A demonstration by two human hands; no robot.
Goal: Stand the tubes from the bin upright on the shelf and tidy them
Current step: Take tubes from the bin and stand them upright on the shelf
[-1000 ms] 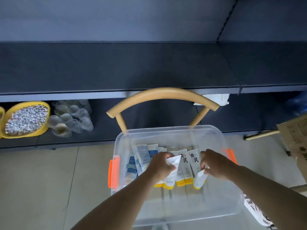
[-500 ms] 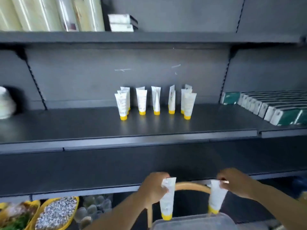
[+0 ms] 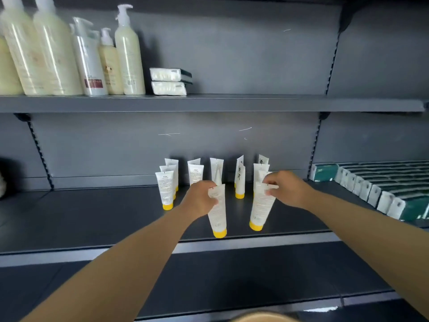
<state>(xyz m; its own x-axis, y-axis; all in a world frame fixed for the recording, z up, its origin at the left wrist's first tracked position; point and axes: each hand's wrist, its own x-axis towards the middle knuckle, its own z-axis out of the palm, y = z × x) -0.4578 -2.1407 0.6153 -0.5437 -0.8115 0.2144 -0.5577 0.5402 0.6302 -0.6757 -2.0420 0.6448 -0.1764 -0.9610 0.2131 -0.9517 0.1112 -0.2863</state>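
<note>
You are pinching the crimped top of one tube [image 3: 218,210] in your left hand [image 3: 201,199] and another tube [image 3: 261,206] in your right hand [image 3: 289,188], both cap-down at the centre of the frame, near the front edge of the shelf [image 3: 92,219]. If you are letting go while they are leaning, they are likely toppling forward off the edge or back into the standing tubes [image 3: 166,190] just behind.

- The left hand [image 3: 201,199] covers the lower halves of two rear tubes [image 3: 217,169].
- The right hand [image 3: 287,189] hides part of another stack of tubes [image 3: 261,168].
- Pump bottles [image 3: 34,54] are blurred and cut off at the left edge.
- Label print is too small to read.
</note>
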